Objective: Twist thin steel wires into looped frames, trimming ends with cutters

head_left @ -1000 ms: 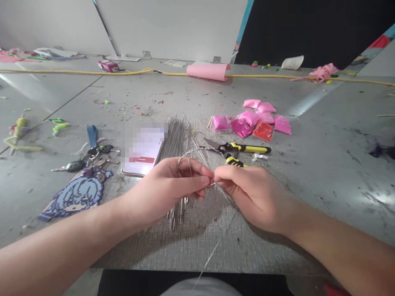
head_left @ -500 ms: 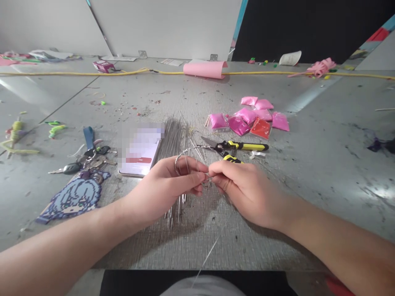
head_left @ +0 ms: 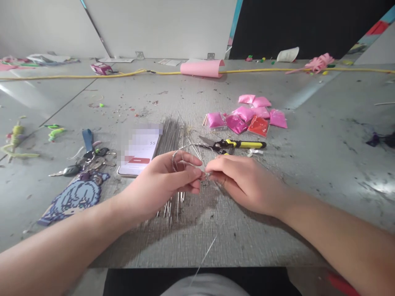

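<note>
Between the fingertips of both hands is a thin silvery wire (head_left: 175,158), twisted together and bent into a curve. My left hand (head_left: 169,174) pinches it between thumb and fingers, and the curve loops up round the index finger. Close on the right, my right hand (head_left: 243,181) is closed on the wire too; its fingertips partly hide it. A straight length of wire (head_left: 207,253) sticks out toward my body. Beneath and behind my left hand lies a bundle of straight metal wires (head_left: 169,137). Pruning shears (head_left: 247,144) with black and yellow handles lie just beyond my right hand.
A phone (head_left: 138,150) lies left of the bundle. Further left are keys (head_left: 92,158) and a blue pixel-pattern charm (head_left: 77,193). Pink packets (head_left: 243,113) and a red packet (head_left: 258,126) lie behind the shears. A yellow cord (head_left: 256,70) crosses the back of the table.
My fingertips have shifted slightly on the wire, with the left fingers a little more spread. The view has moved slightly; the table things stay in place.
</note>
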Motion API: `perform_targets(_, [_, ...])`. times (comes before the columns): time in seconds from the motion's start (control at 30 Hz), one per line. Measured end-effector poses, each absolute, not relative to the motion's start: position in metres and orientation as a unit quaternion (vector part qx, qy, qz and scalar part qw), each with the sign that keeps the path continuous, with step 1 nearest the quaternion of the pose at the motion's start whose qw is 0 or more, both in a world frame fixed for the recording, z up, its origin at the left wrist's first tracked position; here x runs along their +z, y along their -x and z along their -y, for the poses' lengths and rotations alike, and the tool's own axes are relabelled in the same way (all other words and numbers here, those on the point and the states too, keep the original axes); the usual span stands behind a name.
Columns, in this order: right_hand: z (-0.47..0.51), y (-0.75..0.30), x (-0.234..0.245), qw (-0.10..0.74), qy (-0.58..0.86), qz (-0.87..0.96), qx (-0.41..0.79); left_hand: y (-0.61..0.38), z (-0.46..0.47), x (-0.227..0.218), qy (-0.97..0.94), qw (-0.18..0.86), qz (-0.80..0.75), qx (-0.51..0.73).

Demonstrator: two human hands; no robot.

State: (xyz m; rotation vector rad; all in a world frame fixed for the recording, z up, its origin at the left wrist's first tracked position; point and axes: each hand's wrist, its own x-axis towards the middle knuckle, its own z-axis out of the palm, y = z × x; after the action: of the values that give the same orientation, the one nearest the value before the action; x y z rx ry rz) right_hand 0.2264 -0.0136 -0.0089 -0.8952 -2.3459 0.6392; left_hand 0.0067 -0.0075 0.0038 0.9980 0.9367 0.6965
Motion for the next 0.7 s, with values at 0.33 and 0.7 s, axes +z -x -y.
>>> perform_targets(0.33, [0.005, -0.240, -0.008, 0.319, 0.209, 0.924, 0.037, -0.005, 0.005, 0.007, -0.303, 0.826, -0.391, 0.269])
perform_targets(0.7, [0.012, -0.231, 0.002, 0.362, 0.166, 0.917, -0.006, -0.005, 0.011, 0.008, -0.256, 0.875, -0.337, 0.234])
